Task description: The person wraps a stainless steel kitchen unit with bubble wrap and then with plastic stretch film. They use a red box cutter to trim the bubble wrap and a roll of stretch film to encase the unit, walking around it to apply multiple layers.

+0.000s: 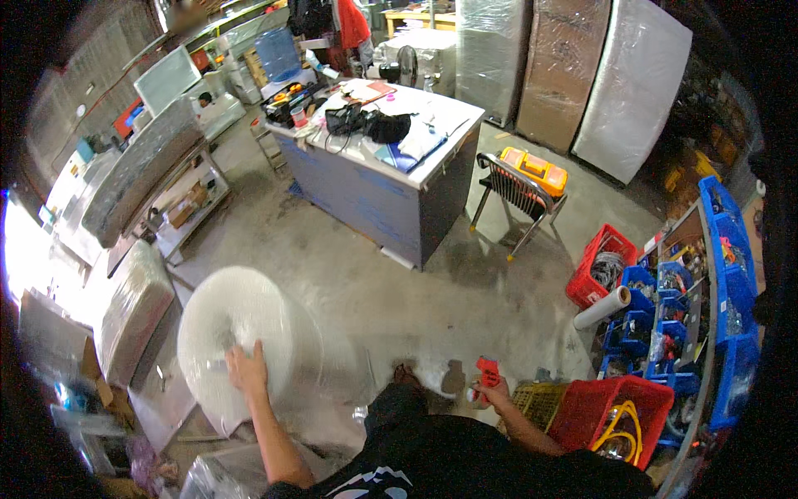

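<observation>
Cluttered workshop floor [465, 303], 1 big plastic wrap roll [249, 309] on it, left of the person. Left hand [248, 374]: fingers spread, touching roll's end. Right hand [497, 395]: fingers closed around red tool [489, 371]. Done: roll reached, tool grasped. Probably early; remainder unclear.

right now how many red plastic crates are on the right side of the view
2: the far red plastic crate, holding grey coils, and the near red plastic crate, right of the right hand, holding looped yellow tubing. Others may hide behind the blue plastic bins.
</observation>
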Demonstrator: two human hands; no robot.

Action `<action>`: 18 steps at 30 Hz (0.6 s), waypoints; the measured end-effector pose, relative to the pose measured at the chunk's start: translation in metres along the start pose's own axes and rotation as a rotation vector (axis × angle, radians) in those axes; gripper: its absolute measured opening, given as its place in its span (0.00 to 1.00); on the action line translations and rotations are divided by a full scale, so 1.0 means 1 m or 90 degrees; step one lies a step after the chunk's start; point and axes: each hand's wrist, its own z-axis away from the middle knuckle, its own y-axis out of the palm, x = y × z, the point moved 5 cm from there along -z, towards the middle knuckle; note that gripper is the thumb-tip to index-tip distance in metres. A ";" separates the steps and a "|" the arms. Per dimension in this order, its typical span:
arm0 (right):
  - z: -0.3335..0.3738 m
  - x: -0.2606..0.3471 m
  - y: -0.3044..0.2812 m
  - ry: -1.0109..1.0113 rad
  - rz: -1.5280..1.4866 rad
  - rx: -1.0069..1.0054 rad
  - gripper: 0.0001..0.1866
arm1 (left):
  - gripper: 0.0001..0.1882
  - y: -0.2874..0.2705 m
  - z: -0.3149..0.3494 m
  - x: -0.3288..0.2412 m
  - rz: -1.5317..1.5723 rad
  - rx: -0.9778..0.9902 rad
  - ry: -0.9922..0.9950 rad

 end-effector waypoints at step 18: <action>-0.398 0.474 0.123 -0.422 0.179 -0.206 0.33 | 0.34 0.056 -0.127 -0.031 -0.068 0.088 -0.263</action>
